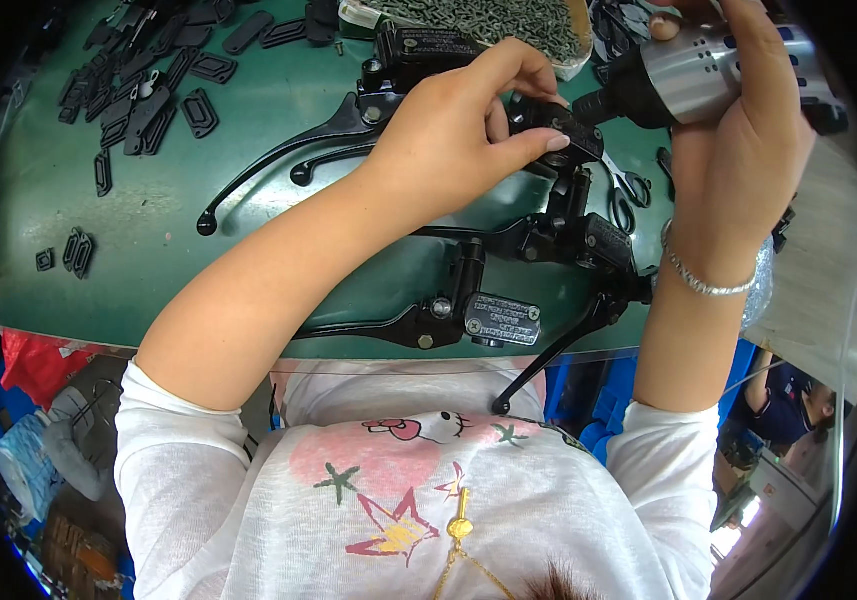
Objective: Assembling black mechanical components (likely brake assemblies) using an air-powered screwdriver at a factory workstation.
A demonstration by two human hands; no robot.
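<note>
My left hand [448, 135] is closed on a black brake lever assembly, its thumb and fingers about the reservoir block [576, 143]. My right hand [738, 170] wraps round a silver, cylindrical power screwdriver [698, 75]. The tool lies nearly level, its black nose pointing left at the block's top; whether the bit touches a screw I cannot make out. Behind my left hand sits another assembly with its reservoir [433, 45] up. Nearer me are more assemblies, one with a grey-black reservoir lid [503, 318] and another with its lever [558, 350] reaching over the table edge.
A box of many small dark screws [498, 25] stands at the far side. Loose black cover plates and gaskets [153, 110] lie at the far left of the green table [148, 240]. Scissors [631, 190] rest below the screwdriver. Another person [788, 405] shows at the right.
</note>
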